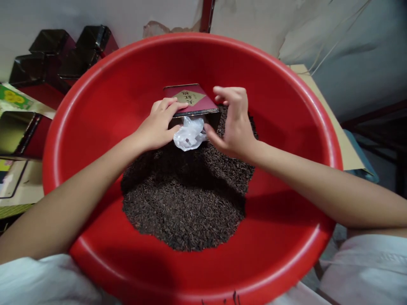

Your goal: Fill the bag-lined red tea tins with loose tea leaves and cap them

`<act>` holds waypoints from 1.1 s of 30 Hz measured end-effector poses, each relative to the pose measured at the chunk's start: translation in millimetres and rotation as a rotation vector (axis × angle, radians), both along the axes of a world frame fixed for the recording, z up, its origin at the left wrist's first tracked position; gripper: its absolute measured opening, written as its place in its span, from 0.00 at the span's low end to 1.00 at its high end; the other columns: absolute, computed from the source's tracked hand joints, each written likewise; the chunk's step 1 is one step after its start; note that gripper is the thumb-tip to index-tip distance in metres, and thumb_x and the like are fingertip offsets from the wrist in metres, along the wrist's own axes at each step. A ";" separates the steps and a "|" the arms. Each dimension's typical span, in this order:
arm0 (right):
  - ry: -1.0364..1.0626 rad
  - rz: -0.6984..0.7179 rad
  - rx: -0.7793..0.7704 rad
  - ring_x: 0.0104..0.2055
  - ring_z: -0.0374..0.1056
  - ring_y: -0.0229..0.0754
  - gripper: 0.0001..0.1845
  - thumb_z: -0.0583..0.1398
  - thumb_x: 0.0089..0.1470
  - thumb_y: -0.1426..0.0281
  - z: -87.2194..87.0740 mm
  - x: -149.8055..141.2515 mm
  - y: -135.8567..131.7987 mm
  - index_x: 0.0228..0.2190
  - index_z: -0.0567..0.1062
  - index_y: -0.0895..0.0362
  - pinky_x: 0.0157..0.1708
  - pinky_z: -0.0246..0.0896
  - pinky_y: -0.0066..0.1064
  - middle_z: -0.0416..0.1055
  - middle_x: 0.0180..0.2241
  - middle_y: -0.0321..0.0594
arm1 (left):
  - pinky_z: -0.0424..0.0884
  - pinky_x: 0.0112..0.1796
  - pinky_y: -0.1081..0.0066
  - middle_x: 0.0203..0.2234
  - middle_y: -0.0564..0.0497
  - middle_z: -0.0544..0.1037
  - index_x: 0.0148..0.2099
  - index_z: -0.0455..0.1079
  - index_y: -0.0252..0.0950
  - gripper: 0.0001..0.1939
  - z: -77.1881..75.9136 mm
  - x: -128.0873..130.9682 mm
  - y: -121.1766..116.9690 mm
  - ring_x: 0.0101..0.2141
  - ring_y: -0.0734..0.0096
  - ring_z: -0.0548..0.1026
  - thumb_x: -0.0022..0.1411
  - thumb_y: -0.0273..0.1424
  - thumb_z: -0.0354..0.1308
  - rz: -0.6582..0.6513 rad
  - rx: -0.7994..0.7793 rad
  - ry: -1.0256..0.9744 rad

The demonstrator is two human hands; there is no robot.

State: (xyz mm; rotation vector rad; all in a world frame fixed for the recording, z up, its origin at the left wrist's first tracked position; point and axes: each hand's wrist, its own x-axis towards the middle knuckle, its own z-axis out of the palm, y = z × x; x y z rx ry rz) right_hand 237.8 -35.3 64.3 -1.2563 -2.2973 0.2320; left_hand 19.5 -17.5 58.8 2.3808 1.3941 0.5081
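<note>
A dark red tin [206, 105] with a gold diamond label lies on its side inside a big red plastic tub [140, 262], its mouth towards me. My left hand [156, 123] grips the tin at its left, fingers across the upper face and thumb by the opening. Out of the mouth sticks a crumpled clear plastic bag [189, 136]. Beside the tin's right corner, my right hand [237, 125] is open, fingers loosely bent and thumb close to the bag. Dark dried tea leaves [187, 212] are heaped in the tub below both hands. What fills the tin is hidden.
Several open dark red tins [52, 42] stand beyond the tub's left rim, and another open tin [23, 133] lies nearer. A cardboard sheet [330, 114] shows behind the right rim. The wall [254, 21] rises close behind the tub.
</note>
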 end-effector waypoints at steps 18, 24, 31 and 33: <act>-0.096 0.233 0.191 0.37 0.62 0.45 0.17 0.48 0.58 0.58 5.7 1.3 -0.5 0.27 0.69 0.54 0.42 0.53 0.40 0.68 0.31 0.42 | 0.62 0.54 0.51 0.57 0.36 0.60 0.55 0.58 0.37 0.32 11.6 17.5 -19.9 0.60 0.46 0.58 0.59 0.56 0.47 0.050 -0.063 -0.028; 0.083 0.280 0.113 0.39 0.62 0.44 0.13 0.51 0.55 0.58 0.7 -5.3 -6.3 0.26 0.65 0.54 0.43 0.57 0.40 0.66 0.35 0.43 | 0.55 0.56 0.45 0.56 0.36 0.62 0.51 0.60 0.36 0.36 15.3 24.5 -24.4 0.62 0.40 0.52 0.54 0.60 0.50 0.060 0.006 -0.015; 0.508 -0.055 -0.068 0.43 0.62 0.46 0.22 0.48 0.52 0.52 -7.9 -6.4 -2.4 0.40 0.62 0.54 0.43 0.63 0.41 0.62 0.41 0.46 | 0.64 0.52 0.51 0.49 0.40 0.68 0.49 0.60 0.34 0.30 21.2 22.2 -20.9 0.56 0.47 0.63 0.58 0.55 0.50 0.058 -0.013 -0.027; 0.735 -0.207 -0.145 0.43 0.64 0.47 0.19 0.43 0.53 0.56 -11.3 -2.4 5.9 0.39 0.61 0.55 0.42 0.64 0.43 0.62 0.40 0.48 | 0.65 0.52 0.51 0.47 0.41 0.69 0.48 0.61 0.34 0.28 20.5 20.5 -19.8 0.54 0.49 0.65 0.60 0.55 0.46 0.051 0.001 -0.041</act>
